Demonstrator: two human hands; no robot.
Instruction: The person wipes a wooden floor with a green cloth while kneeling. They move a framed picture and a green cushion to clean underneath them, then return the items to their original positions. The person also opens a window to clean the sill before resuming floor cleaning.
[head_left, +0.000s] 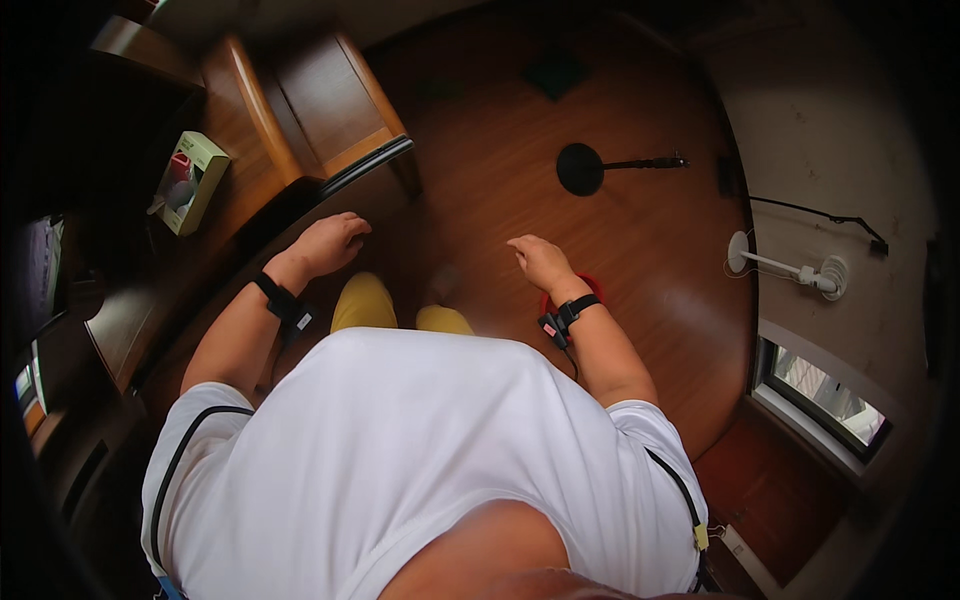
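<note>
My left hand (326, 244) hangs in the air beside the dark front edge of a wooden cabinet (259, 112), its fingers loosely bent and nothing visible in them. Over the wooden floor (480, 217), my right hand (541, 261) is held out with the fingers pointing inward, and no object shows in it. Each wrist wears a black strap with a small device, the left one (283, 304) and the right one (564, 321). Partly hidden behind my right wrist, a round red object (598, 285) shows on the floor.
On the cabinet top lies a windowed carton (193, 187) with red and grey items inside. A black stand with a round base (580, 169) is on the floor ahead. By the right wall are a white stand fan (784, 266) and a window (829, 394).
</note>
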